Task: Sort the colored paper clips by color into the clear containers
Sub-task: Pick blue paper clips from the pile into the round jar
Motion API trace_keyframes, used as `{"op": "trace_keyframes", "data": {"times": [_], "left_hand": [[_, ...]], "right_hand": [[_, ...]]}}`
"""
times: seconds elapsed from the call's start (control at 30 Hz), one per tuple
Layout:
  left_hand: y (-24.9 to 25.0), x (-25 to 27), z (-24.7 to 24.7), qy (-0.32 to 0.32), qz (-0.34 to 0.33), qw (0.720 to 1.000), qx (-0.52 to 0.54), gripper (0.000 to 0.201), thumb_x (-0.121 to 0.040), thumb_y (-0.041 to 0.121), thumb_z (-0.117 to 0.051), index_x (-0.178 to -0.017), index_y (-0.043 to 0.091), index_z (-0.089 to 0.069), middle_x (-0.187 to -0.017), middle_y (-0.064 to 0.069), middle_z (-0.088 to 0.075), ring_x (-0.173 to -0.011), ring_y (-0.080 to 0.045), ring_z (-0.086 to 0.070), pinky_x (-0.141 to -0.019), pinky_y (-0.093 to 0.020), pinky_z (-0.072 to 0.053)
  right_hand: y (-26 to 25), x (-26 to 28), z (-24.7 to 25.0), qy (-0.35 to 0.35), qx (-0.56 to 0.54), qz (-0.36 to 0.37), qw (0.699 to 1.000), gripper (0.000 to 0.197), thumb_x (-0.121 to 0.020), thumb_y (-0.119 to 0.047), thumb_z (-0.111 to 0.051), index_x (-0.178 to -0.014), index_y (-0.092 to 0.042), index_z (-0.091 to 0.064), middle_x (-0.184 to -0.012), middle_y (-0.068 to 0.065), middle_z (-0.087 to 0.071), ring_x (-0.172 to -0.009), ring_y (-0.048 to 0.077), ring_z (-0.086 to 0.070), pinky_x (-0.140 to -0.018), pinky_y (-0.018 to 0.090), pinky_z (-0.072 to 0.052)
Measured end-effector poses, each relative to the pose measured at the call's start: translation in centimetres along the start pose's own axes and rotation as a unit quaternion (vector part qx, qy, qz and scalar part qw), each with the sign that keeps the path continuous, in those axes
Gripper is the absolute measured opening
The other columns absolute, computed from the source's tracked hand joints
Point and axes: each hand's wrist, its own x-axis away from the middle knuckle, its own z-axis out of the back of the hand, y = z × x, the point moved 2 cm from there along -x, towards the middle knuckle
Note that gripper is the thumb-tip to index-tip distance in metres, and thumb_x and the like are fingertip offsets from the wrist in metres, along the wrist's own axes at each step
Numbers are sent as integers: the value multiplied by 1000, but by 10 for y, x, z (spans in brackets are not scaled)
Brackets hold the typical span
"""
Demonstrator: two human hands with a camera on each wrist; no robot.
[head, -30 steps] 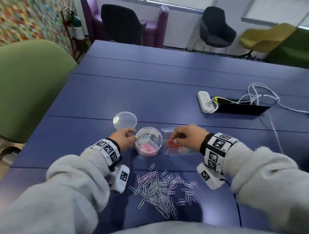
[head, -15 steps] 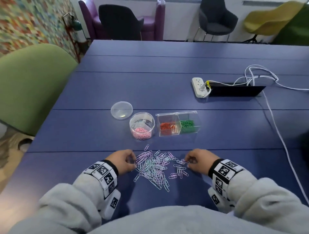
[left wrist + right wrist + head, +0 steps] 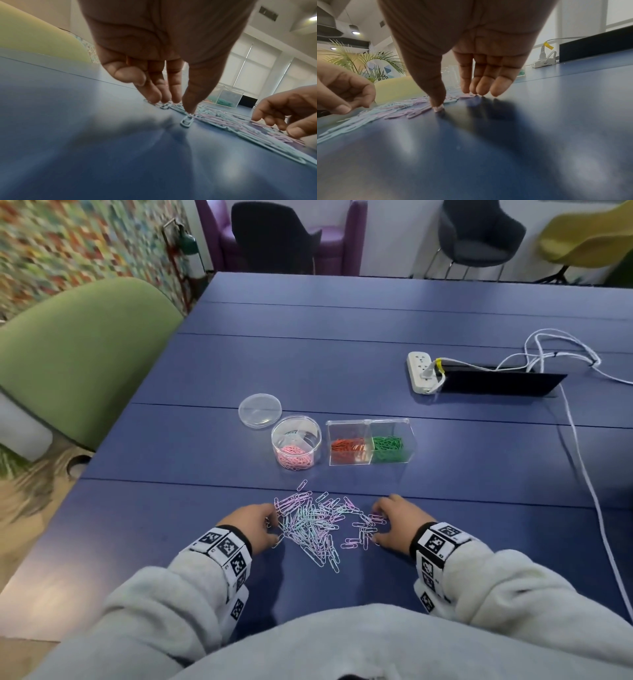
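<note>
A loose pile of pastel pink, lilac and mint paper clips point(image 3: 315, 525) lies on the blue table point(image 3: 308, 354). My left hand point(image 3: 272, 525) is at the pile's left edge, fingers extended down; its thumb tip point(image 3: 188, 110) presses a pale clip point(image 3: 187, 121). My right hand point(image 3: 376, 522) is at the right edge, its straight fingers point(image 3: 481, 86) and thumb touching lilac clips. Neither hand holds a clip. Behind the pile stand a round clear container point(image 3: 296, 443) with pink clips and a clear two-compartment box point(image 3: 370, 441) with orange and green clips.
The round lid point(image 3: 259, 409) lies just behind the round container. A white power strip point(image 3: 420, 371), a black panel point(image 3: 496, 383) and white cables point(image 3: 582, 467) occupy the table's right side. A green chair point(image 3: 78, 361) stands at the left edge.
Both hands came back from the containers to the pile a second ago. Since half a second ago they stay at its two edges, fingertips on the clips.
</note>
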Motion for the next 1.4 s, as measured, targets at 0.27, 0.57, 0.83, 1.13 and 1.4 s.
{"op": "trace_keyframes", "data": {"times": [0.27,0.57,0.83,1.13,1.4], "left_hand": [[3,-1,-6,16,-1,1000,-24,18,-83,29,-58,-100,25,-57,-87,7,-52,-81,-16,-53,-72,-25,-43],[1,5,-7,64,-11,992,-110,15,-79,39,-55,-71,33,-43,-84,13,-49,-97,-13,-55,-83,-31,-32],[8,9,-8,35,-57,989,-133,31,-75,61,-58,-85,33,-52,-84,16,-50,-94,-10,-55,-84,-31,-31],[5,1,-10,-5,-90,992,-88,11,-84,43,-59,-80,34,-53,-84,15,-49,-94,-9,-54,-84,-29,-34],[5,-1,-13,-28,-119,990,-76,8,-82,32,-58,-77,31,-53,-82,13,-53,-91,-12,-57,-82,-27,-37]], "right_hand": [[-3,-2,1,50,2,23,998,21,-92,-35,-53,-109,-24,-57,-102,-5,-43,-102,18,-54,-85,30,-46],[-9,1,0,86,71,83,990,19,-92,-26,-44,-102,-20,-59,-103,0,-55,-96,23,-55,-78,29,-42],[-26,5,-6,70,93,155,981,25,-95,-25,-42,-112,-21,-59,-109,0,-58,-103,23,-54,-84,29,-40],[-60,-12,-7,22,140,162,977,27,-93,-35,-49,-114,-21,-56,-115,0,-55,-109,22,-52,-89,32,-41],[-61,-16,-12,10,126,158,979,15,-91,-23,-45,-93,-18,-60,-105,1,-57,-100,22,-53,-81,33,-43]]}}
